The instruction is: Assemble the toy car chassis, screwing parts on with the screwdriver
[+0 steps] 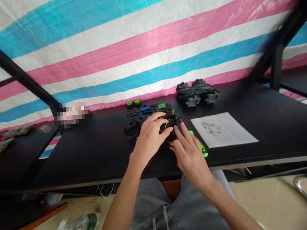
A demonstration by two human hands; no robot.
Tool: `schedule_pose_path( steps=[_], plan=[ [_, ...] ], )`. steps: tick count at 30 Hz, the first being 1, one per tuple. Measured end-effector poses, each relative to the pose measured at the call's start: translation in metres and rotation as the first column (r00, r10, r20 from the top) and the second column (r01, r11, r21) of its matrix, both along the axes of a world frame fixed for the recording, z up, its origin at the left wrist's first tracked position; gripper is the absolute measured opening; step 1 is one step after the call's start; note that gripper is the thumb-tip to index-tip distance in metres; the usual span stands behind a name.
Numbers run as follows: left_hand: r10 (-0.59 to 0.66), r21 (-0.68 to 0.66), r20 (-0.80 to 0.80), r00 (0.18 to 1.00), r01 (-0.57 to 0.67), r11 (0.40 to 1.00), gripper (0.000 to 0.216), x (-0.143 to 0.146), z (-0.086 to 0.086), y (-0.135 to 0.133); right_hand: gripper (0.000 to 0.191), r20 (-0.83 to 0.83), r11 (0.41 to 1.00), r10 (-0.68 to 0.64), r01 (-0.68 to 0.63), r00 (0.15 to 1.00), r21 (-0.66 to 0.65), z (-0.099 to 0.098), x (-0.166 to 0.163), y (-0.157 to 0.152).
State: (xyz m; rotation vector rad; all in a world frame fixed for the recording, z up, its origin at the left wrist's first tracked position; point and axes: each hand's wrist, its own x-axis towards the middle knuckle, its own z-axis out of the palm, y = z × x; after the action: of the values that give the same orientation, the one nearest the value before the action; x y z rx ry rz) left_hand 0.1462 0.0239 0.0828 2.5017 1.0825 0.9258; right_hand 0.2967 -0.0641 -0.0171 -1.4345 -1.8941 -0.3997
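Green wheels [133,103] parked at rear of counter [92,148]. Left hand [151,136] curled over stripped toy car chassis [169,118] mid-counter, likely steadying it; right hand [191,156] loosely spread, fingertips at its edge, green screwdriver [203,150] lying beneath. Screws [210,127] on paper [232,133], probably against straying
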Motion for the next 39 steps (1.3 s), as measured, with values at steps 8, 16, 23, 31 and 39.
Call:
schedule_pose_path(
  steps=[8, 16, 23, 31, 39],
  plan=[
    [0.117, -0.079, -0.058, 0.991, -0.121, 0.989, 0.006, 0.002, 0.003, -0.020, 0.018, -0.014, 1.000, 0.021, -0.021, 1.000, -0.018, -0.001, 0.001, 0.000],
    [0.208, -0.165, -0.023, 0.978, -0.209, 0.964, 0.004, 0.003, 0.002, -0.032, 0.018, -0.018, 0.999, 0.034, -0.035, 0.999, -0.036, 0.000, 0.001, -0.001],
    [0.127, -0.145, 0.088, 0.988, -0.113, 0.983, 0.009, 0.000, -0.001, -0.026, 0.017, -0.012, 0.998, 0.049, -0.049, 0.999, -0.030, 0.000, 0.000, 0.001],
    [0.104, -0.202, -0.033, 0.994, -0.109, 0.973, 0.005, -0.003, 0.008, -0.016, 0.019, -0.075, 0.999, 0.036, -0.037, 0.997, -0.010, 0.001, 0.000, -0.002],
    [0.094, -0.220, -0.132, 0.987, -0.121, 0.968, 0.006, 0.005, 0.009, -0.010, 0.018, -0.139, 0.998, 0.014, -0.006, 0.990, 0.059, -0.003, 0.002, 0.000]
  ],
)
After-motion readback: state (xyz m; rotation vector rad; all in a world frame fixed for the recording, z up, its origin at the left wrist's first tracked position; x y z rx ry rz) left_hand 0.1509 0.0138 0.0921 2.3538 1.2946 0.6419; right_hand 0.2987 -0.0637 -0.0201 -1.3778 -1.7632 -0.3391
